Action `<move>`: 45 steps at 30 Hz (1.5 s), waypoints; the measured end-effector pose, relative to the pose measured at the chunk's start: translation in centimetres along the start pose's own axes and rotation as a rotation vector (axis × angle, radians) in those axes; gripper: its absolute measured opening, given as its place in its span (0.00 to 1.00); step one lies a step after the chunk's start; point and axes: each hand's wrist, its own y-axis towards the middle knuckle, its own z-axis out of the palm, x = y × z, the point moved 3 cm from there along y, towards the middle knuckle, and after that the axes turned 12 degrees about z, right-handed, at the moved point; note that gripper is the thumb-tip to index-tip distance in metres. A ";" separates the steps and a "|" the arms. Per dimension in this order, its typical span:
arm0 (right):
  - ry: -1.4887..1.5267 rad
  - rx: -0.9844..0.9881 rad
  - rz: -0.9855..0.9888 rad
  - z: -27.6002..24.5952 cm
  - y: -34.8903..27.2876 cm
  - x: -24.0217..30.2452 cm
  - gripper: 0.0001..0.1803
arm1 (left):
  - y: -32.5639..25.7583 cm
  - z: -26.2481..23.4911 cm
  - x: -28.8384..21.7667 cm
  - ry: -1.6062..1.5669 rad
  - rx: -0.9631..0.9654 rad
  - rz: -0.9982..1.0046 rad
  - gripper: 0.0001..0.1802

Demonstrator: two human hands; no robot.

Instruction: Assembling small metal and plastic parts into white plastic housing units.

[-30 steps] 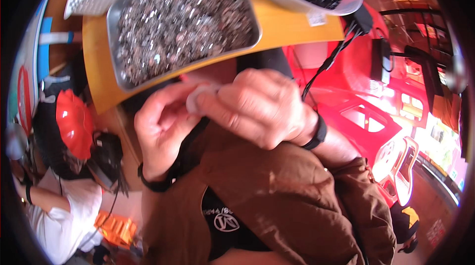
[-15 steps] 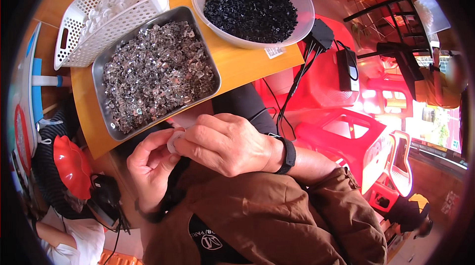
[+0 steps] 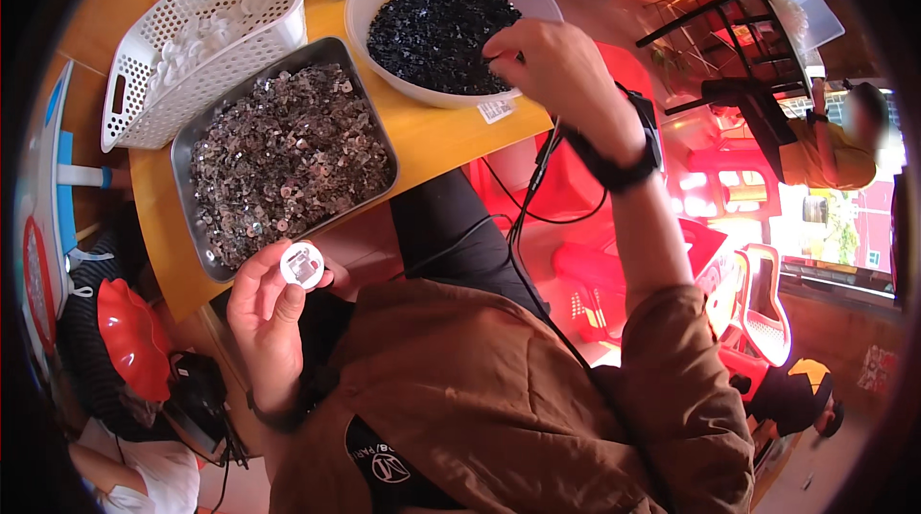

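My left hand [image 3: 271, 317] pinches a small round white plastic part [image 3: 302, 265] by its edge, with a metal-looking piece inside its face. It is held just off the near edge of the metal tray [image 3: 391, 167] heaped with small shiny metal pieces [image 3: 288, 154]. My right hand [image 3: 566, 68] reaches over the right side of a translucent plastic bowl [image 3: 360, 30]. Its fingertips are bent together at the small black parts [image 3: 436, 30] in the bowl. Whatever those fingers grip is too small to make out.
A white perforated basket [image 3: 206, 58] with white round parts stands left of the bowl on the yellow table [image 3: 436, 135]. Black cables [image 3: 523, 212] hang beside my leg. Red plastic stools [image 3: 614, 274] are at the right, and other people sit at the room's edges.
My right hand has left the white part and moved up and right to the bowl of black parts. My left hand keeps the part, now with its face showing.
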 end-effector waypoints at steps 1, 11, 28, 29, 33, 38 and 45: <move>-0.056 0.035 -0.005 1.1 1.1 -1.9 0.06 | 0.1 0.2 0.0 -0.002 0.020 0.001 0.21; -0.207 0.287 -0.024 4.6 3.7 -3.2 0.06 | -0.1 0.3 -0.6 0.082 0.006 -0.033 0.20; 1.108 0.391 0.266 1.3 0.2 0.5 0.08 | 0.2 0.3 -0.9 0.029 0.032 -0.038 0.20; 1.196 0.432 0.263 1.4 -0.4 1.3 0.10 | 0.2 0.4 -0.8 0.015 0.035 -0.036 0.20; 1.524 0.579 0.255 2.2 -3.5 6.0 0.08 | 0.7 1.0 -1.4 -0.040 -0.044 -0.043 0.20; 1.793 0.756 0.258 4.5 -6.9 10.4 0.08 | 1.7 1.7 -2.2 -0.095 0.030 -0.036 0.21; 1.865 0.752 0.242 6.4 -8.8 12.5 0.07 | 1.0 1.6 -1.7 -0.163 0.074 -0.109 0.18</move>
